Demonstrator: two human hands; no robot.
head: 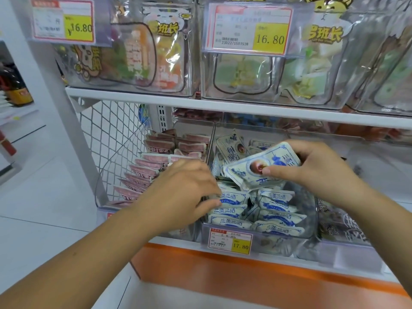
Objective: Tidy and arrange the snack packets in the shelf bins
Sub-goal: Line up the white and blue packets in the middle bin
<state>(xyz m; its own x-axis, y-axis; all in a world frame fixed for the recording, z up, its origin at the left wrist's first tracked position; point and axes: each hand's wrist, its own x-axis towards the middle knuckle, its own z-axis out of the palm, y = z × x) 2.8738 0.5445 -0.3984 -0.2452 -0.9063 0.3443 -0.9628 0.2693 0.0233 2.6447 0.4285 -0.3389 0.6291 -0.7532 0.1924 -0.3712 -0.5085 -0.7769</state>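
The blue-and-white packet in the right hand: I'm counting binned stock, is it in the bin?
Out. The right hand holds the packet above the bin.

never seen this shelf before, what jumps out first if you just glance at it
The right hand lifts a blue-and-white packet above the middle clear bin, while the left hand presses into the rows of matching packets there. Pink packets stand filed in the bin to its left, and yellow price tags mark the shelf above.

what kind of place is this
Most likely a shop aisle: price tags clipped to clear bins full of identical snack packets, on white shelves. The right hand holds one packet.
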